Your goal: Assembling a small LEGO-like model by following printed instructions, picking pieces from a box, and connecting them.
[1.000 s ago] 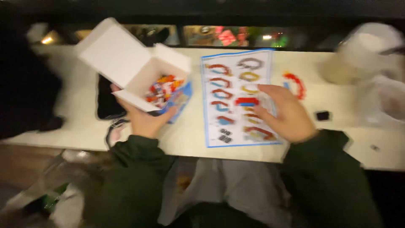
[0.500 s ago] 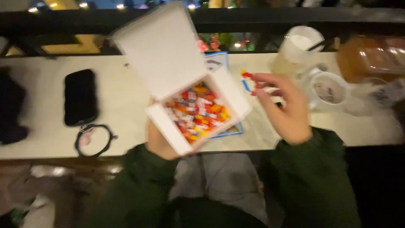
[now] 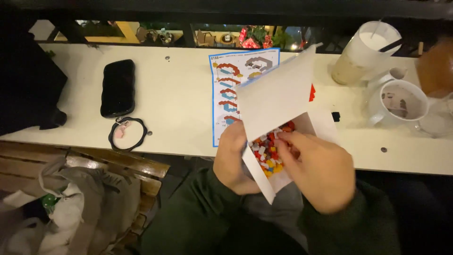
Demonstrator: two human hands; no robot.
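Note:
My left hand (image 3: 234, 158) holds a small white cardboard box (image 3: 278, 101) with its lid flipped up, just above the near table edge. Inside lie many small building bricks (image 3: 266, 151) in red, yellow, white and blue. My right hand (image 3: 314, 167) reaches into the box, fingertips among the bricks; whether it grips one I cannot see. A blue-bordered instruction sheet (image 3: 229, 89) with coloured pictures lies on the white table (image 3: 179, 104), partly hidden behind the box. A small red piece (image 3: 312, 92) peeks out past the lid.
A black phone (image 3: 118, 87) and a black hair tie (image 3: 127, 134) lie to the left. At the right stand a plastic cup with straw (image 3: 365, 52), a white mug (image 3: 398, 104) and a small black piece (image 3: 335, 116). A wooden bench with bags (image 3: 71, 203) is below left.
The box has swung from the left of the sheet to the middle in front of me. My right hand left the sheet and went into the box.

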